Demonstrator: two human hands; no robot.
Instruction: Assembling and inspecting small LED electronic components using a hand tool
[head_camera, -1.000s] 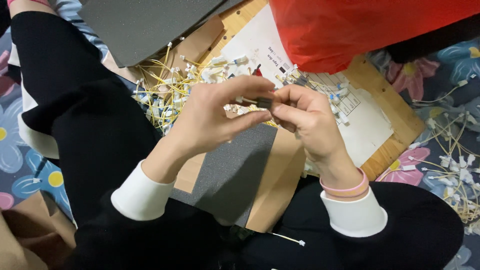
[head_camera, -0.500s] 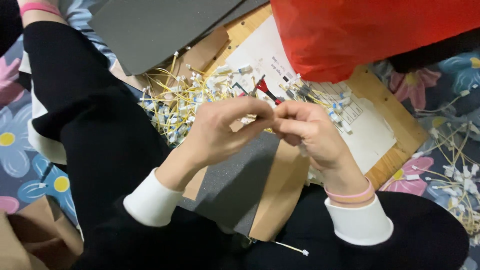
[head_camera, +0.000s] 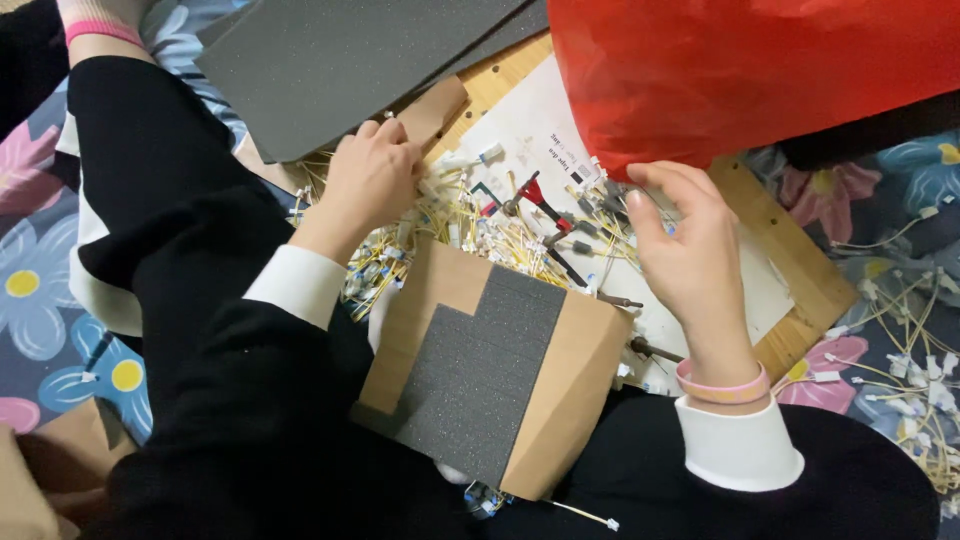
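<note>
Now the hands have parted from their joint grip of half a second ago: left hand (head_camera: 372, 178) curled into the pile of yellow wires with white connectors (head_camera: 455, 225), apparently gathering some; right hand (head_camera: 685, 255) loosely spread, empty, beside the red-handled tool (head_camera: 540, 198) on the wooden board (head_camera: 800, 275).

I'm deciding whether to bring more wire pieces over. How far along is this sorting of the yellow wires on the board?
Done: a batch of yellow wires with white connectors lies on the floral cloth beside the right arm. In hand: the left hand digs into the wire pile on the wooden board, while the right hand reaches under the red bag. Left: the tangled pile looks large.
</note>
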